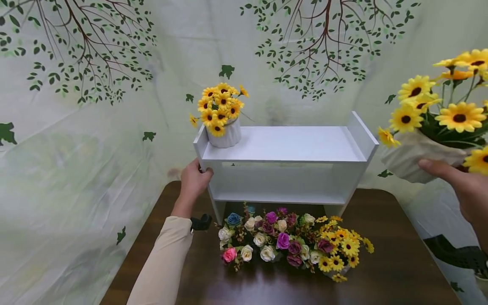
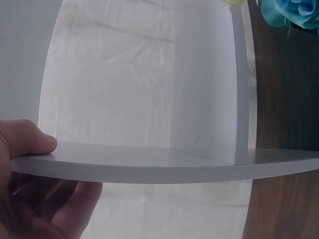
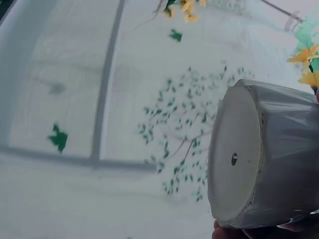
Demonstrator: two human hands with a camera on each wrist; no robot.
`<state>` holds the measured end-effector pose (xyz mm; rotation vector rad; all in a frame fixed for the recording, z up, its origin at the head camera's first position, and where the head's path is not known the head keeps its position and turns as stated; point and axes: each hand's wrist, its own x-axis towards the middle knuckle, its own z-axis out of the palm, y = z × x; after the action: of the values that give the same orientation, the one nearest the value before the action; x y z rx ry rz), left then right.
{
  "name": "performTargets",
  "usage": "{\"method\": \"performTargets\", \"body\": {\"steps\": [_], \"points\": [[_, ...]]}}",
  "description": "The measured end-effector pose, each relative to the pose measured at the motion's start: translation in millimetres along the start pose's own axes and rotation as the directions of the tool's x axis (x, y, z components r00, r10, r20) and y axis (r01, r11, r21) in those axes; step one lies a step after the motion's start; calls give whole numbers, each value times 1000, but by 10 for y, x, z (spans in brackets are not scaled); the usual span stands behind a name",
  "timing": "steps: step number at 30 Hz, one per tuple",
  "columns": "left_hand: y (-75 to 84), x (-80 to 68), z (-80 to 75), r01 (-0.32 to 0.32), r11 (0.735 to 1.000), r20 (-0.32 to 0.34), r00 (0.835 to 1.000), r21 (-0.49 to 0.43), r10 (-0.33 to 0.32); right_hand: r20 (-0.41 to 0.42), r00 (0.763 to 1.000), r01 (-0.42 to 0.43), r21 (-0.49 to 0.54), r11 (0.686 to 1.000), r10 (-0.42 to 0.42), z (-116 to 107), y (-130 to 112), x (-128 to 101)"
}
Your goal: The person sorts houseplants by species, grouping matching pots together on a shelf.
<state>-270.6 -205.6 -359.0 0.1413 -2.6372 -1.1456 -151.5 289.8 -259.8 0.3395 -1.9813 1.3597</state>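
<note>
1. Head view: right hand (image 1: 463, 186) at the right edge, fingers curled round a white ribbed pot (image 1: 413, 157), held tilted in the air just right of the white shelf unit (image 1: 289, 148). Yellow, dark-centred sunflowers (image 1: 438, 106) spilling from its mouth. Left hand (image 1: 195, 180) gripping the shelf's left panel. A second sunflower pot (image 1: 223, 118) upright on the top board's left end. Mixed artificial flowers (image 1: 293, 243) lying on the dark wooden table (image 1: 400, 262) in front of the shelf.

2. Left wrist view: thumb (image 2: 27, 139) on one face of the white panel (image 2: 164, 167), fingers (image 2: 60, 209) on the other, clasping its edge.

3. Right wrist view: flat round base of the pot (image 3: 234, 159) with a small central drain hole, glossy white wall, fingertips (image 3: 259, 231) wrapped beneath; yellow petals (image 3: 306, 64) at the frame's right edge.
</note>
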Motion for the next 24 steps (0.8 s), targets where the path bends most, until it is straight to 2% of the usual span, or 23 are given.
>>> {"method": "performTargets", "body": {"steps": [2, 4, 7, 9, 12, 16, 24], "points": [[0, -1, -6, -4, 1000, -12, 1000, 1, 4, 43, 998, -47, 101, 994, 43, 128, -110, 137], [-4, 5, -6, -11, 1000, -25, 1000, 1, 11, 83, 995, -70, 220, 973, 53, 242, -194, 271], [-2, 8, 2, -21, 1000, -39, 999, 7, 21, 143, 985, -136, 303, 943, 97, 403, -262, 447], [-2, 7, 13, -27, 1000, -43, 999, 11, 28, 164, 977, -177, 256, 950, 138, 488, -278, 527], [13, 4, 40, -31, 999, -30, 999, 9, 32, 176, 961, -227, 75, 971, 211, 579, -288, 610], [14, -6, 53, -30, 1000, -14, 999, 3, 30, 202, 933, -282, -106, 954, 298, 708, -277, 670], [-25, 11, 37, -21, 1000, -46, 999, 11, 21, 267, 877, -373, -150, 916, 400, 1165, -208, 783]]}}
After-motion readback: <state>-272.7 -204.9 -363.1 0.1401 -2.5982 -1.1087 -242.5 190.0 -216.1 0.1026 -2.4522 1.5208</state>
